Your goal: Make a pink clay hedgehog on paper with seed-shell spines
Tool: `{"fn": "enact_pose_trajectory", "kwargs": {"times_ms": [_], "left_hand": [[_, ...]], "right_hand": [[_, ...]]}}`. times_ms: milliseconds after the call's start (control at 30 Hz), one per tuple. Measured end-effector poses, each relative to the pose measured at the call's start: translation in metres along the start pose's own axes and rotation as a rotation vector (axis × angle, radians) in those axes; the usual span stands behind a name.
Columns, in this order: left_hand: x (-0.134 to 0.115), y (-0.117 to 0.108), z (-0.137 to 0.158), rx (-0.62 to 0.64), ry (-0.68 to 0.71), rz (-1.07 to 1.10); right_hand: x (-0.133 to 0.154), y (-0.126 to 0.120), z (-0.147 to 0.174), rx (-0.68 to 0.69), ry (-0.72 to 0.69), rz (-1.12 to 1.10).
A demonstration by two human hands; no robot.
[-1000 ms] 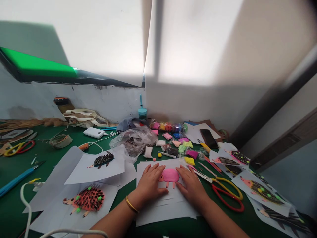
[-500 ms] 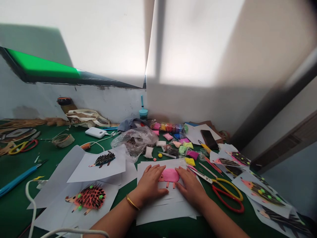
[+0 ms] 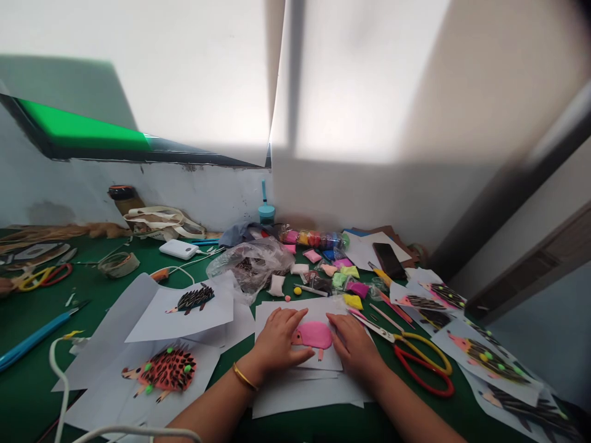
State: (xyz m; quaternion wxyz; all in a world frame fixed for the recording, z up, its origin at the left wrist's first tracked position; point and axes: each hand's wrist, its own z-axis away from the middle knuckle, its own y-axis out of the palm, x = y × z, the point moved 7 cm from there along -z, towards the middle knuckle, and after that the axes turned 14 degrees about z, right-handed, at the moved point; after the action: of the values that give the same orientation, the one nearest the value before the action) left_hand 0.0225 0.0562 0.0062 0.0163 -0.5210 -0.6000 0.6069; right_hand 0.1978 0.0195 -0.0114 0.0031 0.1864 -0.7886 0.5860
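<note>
A pink clay hedgehog (image 3: 315, 335) with a peach face and small legs lies on a white paper sheet (image 3: 330, 362), on top of other papers. On its left, my left hand (image 3: 281, 337) rests flat on the sheet, fingers stretched and thumb apart, a gold bangle on the wrist. My right hand (image 3: 353, 341) lies along the sheet's right side, fingers extended and thumb close to the pink body. Neither hand grips anything that I can see. Just right of that hand are scissors (image 3: 422, 360) with yellow and red handles.
Clay packets (image 3: 357, 289) and a plastic bag of dark seeds (image 3: 252, 264) lie behind the papers. Finished hedgehog pictures sit left (image 3: 166, 369) and right (image 3: 492, 357). A phone (image 3: 388, 261), a white power bank (image 3: 178, 248), a blue pen-like tool (image 3: 39, 338) and a white cable (image 3: 60, 381) are around.
The sheet with the pink hedgehog has slid slightly toward me and left, and its near edge now shows below the legs. Both hands stay on either side of it.
</note>
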Motion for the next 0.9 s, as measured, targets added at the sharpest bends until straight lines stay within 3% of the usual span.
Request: {"fn": "enact_pose_trajectory", "kwargs": {"times_ms": [200, 333, 433, 500, 767, 900], "left_hand": [[0.001, 0.000, 0.000, 0.025, -0.008, 0.015], [0.001, 0.001, 0.000, 0.044, -0.012, 0.018], [0.001, 0.000, -0.001, 0.041, -0.014, 0.020], [0.001, 0.000, -0.001, 0.033, -0.014, 0.024], [0.004, -0.001, -0.001, 0.003, -0.034, 0.044], [-0.015, -0.012, -0.006, -0.114, 0.003, 0.042]], "right_hand": [[-0.005, -0.004, 0.002, -0.059, 0.019, 0.006], [-0.045, -0.025, 0.007, -0.182, 0.194, 0.164], [-0.081, -0.031, 0.012, -0.056, 0.339, 0.311], [-0.093, -0.029, 0.013, 0.037, 0.325, 0.308], [-0.084, -0.034, 0.015, 0.079, 0.242, 0.255], [-0.066, -0.049, 0.018, 0.094, 0.181, 0.058]]}}
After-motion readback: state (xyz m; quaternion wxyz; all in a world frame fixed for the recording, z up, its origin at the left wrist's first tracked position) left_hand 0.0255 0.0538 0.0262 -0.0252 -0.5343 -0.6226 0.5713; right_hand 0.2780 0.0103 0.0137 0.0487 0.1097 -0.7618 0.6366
